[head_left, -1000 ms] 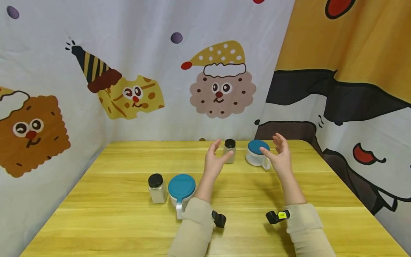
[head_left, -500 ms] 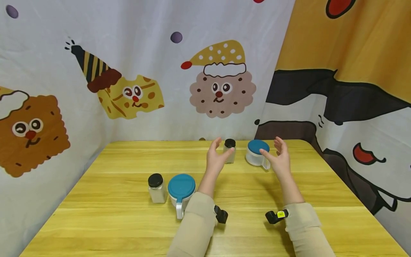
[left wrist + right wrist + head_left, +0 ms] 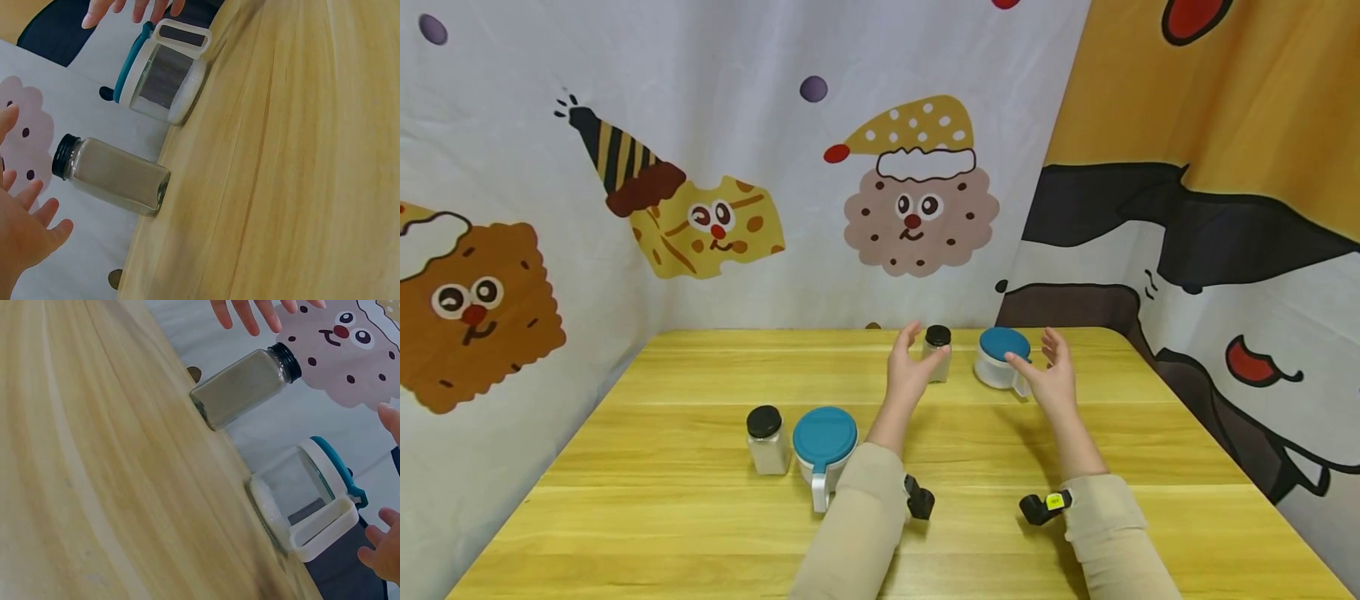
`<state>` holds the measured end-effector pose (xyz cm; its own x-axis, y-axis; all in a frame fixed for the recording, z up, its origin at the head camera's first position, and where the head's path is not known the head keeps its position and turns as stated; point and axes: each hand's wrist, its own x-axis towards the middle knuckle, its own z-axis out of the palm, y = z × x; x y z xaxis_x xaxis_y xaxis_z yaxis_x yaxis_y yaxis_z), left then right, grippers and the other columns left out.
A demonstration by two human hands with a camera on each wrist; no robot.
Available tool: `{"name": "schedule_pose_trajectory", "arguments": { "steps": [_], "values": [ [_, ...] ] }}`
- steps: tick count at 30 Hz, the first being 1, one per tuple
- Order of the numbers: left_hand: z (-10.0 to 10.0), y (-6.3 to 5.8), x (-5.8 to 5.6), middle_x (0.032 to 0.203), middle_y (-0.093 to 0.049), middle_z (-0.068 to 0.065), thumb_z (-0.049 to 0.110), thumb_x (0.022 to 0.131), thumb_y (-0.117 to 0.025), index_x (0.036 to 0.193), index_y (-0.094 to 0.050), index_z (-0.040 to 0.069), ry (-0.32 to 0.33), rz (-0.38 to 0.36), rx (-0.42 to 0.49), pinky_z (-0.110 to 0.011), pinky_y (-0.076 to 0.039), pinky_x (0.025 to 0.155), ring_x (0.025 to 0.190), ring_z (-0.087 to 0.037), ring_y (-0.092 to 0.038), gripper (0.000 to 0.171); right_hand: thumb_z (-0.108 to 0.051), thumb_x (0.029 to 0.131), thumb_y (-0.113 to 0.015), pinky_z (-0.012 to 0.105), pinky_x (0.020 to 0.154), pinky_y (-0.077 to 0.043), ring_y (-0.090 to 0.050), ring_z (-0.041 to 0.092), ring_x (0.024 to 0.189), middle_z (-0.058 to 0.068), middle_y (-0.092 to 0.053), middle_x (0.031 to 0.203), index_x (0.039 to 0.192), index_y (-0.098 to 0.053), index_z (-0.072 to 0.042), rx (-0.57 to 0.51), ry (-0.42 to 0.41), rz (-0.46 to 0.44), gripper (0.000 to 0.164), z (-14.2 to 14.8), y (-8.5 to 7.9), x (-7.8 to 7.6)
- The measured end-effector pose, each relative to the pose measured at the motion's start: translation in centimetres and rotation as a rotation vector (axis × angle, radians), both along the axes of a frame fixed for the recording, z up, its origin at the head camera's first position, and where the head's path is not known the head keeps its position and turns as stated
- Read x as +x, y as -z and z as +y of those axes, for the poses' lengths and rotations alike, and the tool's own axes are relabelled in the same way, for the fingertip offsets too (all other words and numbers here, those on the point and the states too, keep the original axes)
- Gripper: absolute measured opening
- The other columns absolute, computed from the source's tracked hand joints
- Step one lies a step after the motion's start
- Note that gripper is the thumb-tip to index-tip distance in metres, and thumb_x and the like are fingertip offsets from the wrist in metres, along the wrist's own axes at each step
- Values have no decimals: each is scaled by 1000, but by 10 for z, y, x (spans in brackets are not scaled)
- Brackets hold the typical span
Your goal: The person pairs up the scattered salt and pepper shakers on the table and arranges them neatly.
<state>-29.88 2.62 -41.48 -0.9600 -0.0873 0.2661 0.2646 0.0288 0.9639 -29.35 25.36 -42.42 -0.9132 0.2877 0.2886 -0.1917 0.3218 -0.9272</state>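
My left hand [image 3: 908, 377] hovers over the table with fingers spread and thumb apart, holding nothing. Just past its thumb stands a glass jar with a black lid [image 3: 937, 335], filled with a greyish powder [image 3: 119, 175]. Over to the right, my right hand [image 3: 1054, 382] is held the same way, also bare. Its thumb overlaps a clear jar with a blue lid and white handle [image 3: 1000, 367] in the head view. White contents lie at the bottom of this handled jar [image 3: 300, 494] in the right wrist view. Both jars stand upright, apart from each other.
Nearer on the left stand a second black-lidded jar [image 3: 769, 450] with pale contents and a second blue-lidded handled jar [image 3: 824, 437], partly behind my left sleeve [image 3: 857, 525]. A printed cartoon curtain [image 3: 820, 308] hangs behind the wooden table [image 3: 647, 525].
Both hands have drifted slightly towards each other and a little back, the left one shifting right. All the jars stay in place.
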Motion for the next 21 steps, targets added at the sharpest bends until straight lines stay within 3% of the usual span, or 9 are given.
{"name": "schedule_pose_trajectory", "arguments": {
  "steps": [21],
  "values": [
    [5,4,-13,140,-47,-2,22,84,-76,143,-44,15,12,-47,-13,-46,-34,103,133,-26,-35,67,-37,79,-79,50,109,-25,-23,33,138,15,-26,152,153,-17,-13,-14,-7,-101,100,3,9,-8]
  ]
}}
